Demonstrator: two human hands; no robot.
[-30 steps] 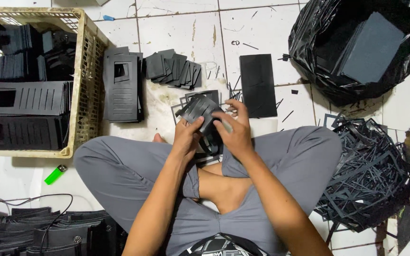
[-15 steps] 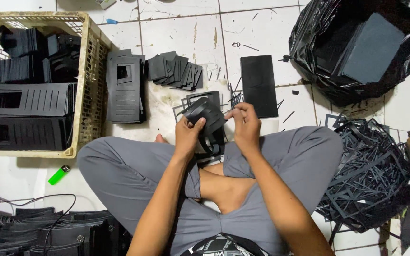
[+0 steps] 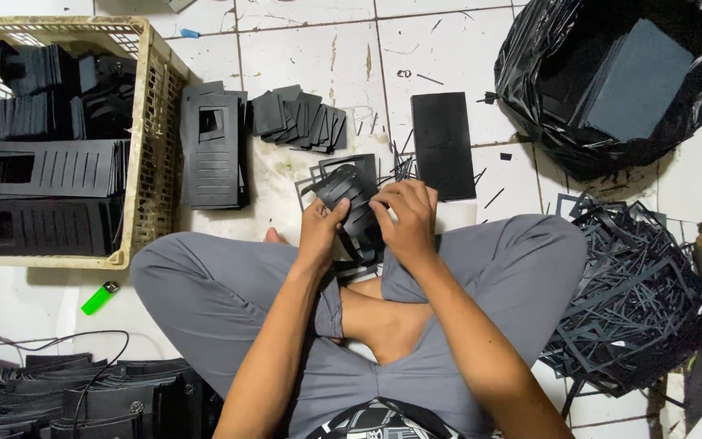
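Between the knees of the seated person, both sets of fingers are closed on a black die-cut sheet (image 3: 353,203) with slotted strips. The left hand (image 3: 321,230) pinches the sheet's near edge, thumb on top, while the right hand (image 3: 406,219) curls over its right side, fingers bent tight around the card. Compared with a moment ago, the sheet has been lifted and bowed upward, and its strips now arch and fan apart; to my eye that means the cut-out pieces are being worked loose from their frame.

Just beyond the sheet, on the tiled floor (image 3: 302,57), lies a fanned row of small black squares (image 3: 301,118), with a flat black panel (image 3: 443,145) to the sheet's right and a stack of slotted cards (image 3: 214,146) to its left. Farther left of the sheet stands a yellow crate (image 3: 154,154) of finished cards, a green lighter (image 3: 100,297) below it. Right of the sheet lies a pile of offcut frames (image 3: 635,301), and beyond that a black bag (image 3: 611,81).
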